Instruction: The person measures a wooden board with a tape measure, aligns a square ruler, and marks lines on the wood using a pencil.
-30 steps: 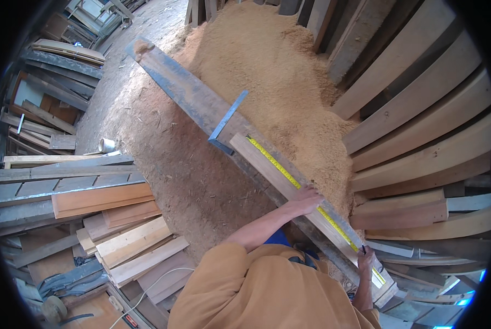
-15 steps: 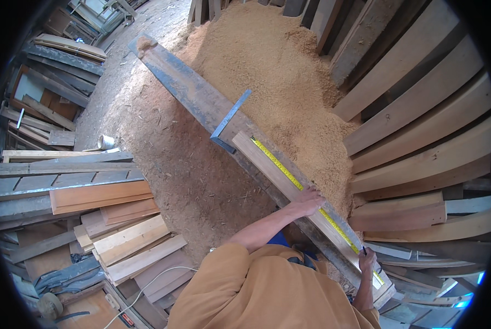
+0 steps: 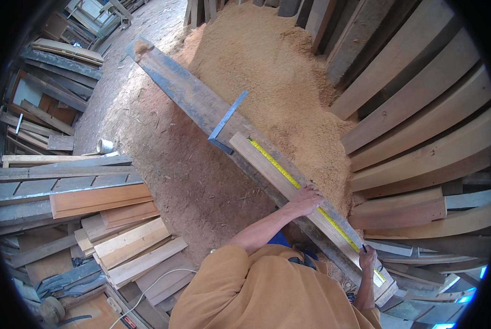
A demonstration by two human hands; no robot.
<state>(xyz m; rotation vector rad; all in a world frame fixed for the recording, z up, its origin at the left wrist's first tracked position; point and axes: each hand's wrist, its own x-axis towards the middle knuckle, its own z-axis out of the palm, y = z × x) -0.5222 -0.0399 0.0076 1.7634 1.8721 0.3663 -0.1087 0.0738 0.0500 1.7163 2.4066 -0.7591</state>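
A narrow pale wooden board lies along a long, weathered plank. Stretched lengthwise over the board is the yellow blade of a tape measure. My left hand has its fingers curled over the blade and board around their middle, pinning the tape down. Farther along, near the board's close end, my right hand is closed round a slim dark pen or pencil, its tip by the tape's edge. A metal carpenter's square rests across the plank, just beyond the board's far end.
Curved timber planks lean in a row at the right. Sawdust heaps behind the plank. Stacked boards fill the left, with a white cord trailing over them. A small white tub sits on the floor beyond.
Both hands keep their places on the tape and board. The whole view has shifted very slightly; nothing is picked up or let go.
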